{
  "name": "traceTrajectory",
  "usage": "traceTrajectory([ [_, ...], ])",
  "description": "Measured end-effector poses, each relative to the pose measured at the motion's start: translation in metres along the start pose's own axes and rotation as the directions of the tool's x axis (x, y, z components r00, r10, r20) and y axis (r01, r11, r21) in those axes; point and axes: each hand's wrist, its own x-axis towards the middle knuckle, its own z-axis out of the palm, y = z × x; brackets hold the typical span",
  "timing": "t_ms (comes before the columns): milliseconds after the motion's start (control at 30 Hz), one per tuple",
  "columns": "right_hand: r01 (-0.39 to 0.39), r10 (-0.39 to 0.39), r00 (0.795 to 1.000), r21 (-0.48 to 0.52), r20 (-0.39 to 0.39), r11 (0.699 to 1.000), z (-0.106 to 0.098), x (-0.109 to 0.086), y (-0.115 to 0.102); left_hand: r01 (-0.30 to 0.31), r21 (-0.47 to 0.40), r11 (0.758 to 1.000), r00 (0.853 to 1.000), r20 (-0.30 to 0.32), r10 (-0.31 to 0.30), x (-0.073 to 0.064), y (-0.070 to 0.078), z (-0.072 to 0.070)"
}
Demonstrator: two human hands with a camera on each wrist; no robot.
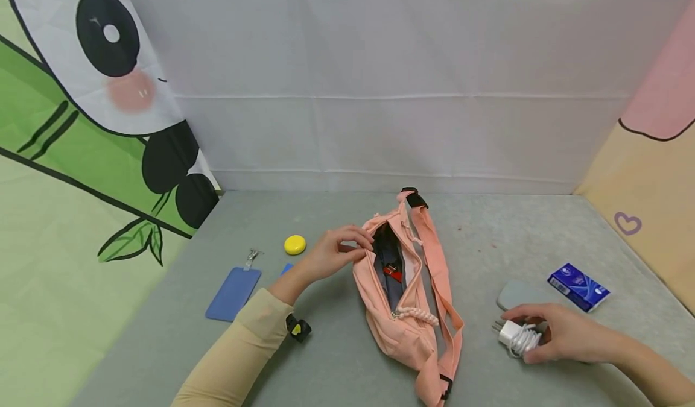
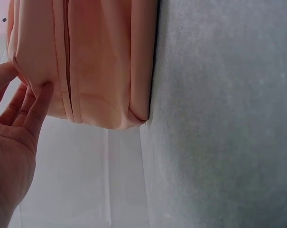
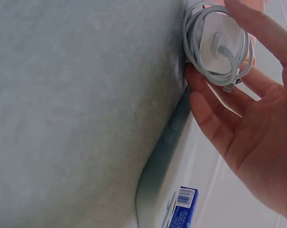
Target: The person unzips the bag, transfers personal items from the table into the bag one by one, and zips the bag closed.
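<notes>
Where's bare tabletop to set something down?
Widest: back right, between pink bag strap and blue box, up to the backdrop. Smaller: between yellow disc and backdrop. Crowded: the right hand, white charger, grey slab and blue box cluster; also left, blue card holder beside the left sleeve.

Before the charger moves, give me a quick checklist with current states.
1. Pink bag open: ok, its lining shows.
2. Left hand holding the bag: ok, pinching the opening's edge.
3. Right hand gripping the white charger: ok.
4. Cable gathered: ok, coiled around the charger.
5. Charger over the opening: not ok, right of the bag.
6. Room inside: cannot tell; a red item shows.
</notes>
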Motion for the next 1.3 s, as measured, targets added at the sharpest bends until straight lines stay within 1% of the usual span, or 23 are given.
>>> traceTrajectory([
  [33,0.007,-0.007,1.0,-0.003,0.0,1.0,0.0,0.0,0.0,-0.007,-0.002,1.0,1.0,0.0,0.007,0.0,-0.004,0.0],
  [233,0.033,-0.033,0.999,0.009,0.009,0.999,0.0,0.002,0.001,0.002,-0.002,1.0,1.0,-0.005,-0.002,0.0,-0.004,0.0],
  [400,0.062,-0.063,0.998,0.082,0.004,0.995,-0.004,0.003,-0.002,0.01,0.008,1.0,1.0,-0.005,-0.01,-0.001,-0.005,0.0],
  [467,0.075,-0.074,0.997,0.084,-0.014,0.994,-0.007,0.007,-0.006,0.014,0.007,1.0,1.0,-0.004,-0.014,-0.001,-0.005,0.001],
  [567,0.083,-0.081,0.995,0.038,-0.049,0.996,-0.014,0.014,-0.014,0.02,0.003,1.0,1.0,-0.005,-0.02,-0.001,-0.005,0.001],
  [700,0.079,-0.081,0.993,-0.028,-0.083,0.996,-0.022,0.027,-0.027,0.023,0.0,1.0,1.0,-0.006,-0.023,-0.001,-0.005,0.002],
  [800,0.066,-0.07,0.994,-0.05,-0.089,0.997,-0.028,0.039,-0.036,0.019,-0.001,1.0,1.0,-0.006,-0.019,-0.001,-0.005,0.002],
  [867,0.055,-0.058,0.995,-0.037,-0.078,0.998,-0.031,0.047,-0.041,0.017,-0.002,1.0,1.0,-0.005,-0.017,-0.001,-0.005,0.002],
  [967,0.041,-0.04,0.997,0.007,-0.059,0.999,-0.035,0.06,-0.048,0.018,-0.003,1.0,1.0,-0.006,-0.018,-0.002,-0.005,0.002],
  [1100,0.067,-0.065,0.997,0.048,-0.048,0.997,-0.041,0.079,-0.055,0.017,-0.005,1.0,1.0,-0.011,-0.017,-0.002,-0.005,0.002],
  [1300,0.117,-0.113,0.99,0.047,-0.08,0.992,-0.046,0.11,-0.061,0.024,-0.02,1.0,1.0,-0.006,-0.024,-0.001,-0.005,0.002],
])
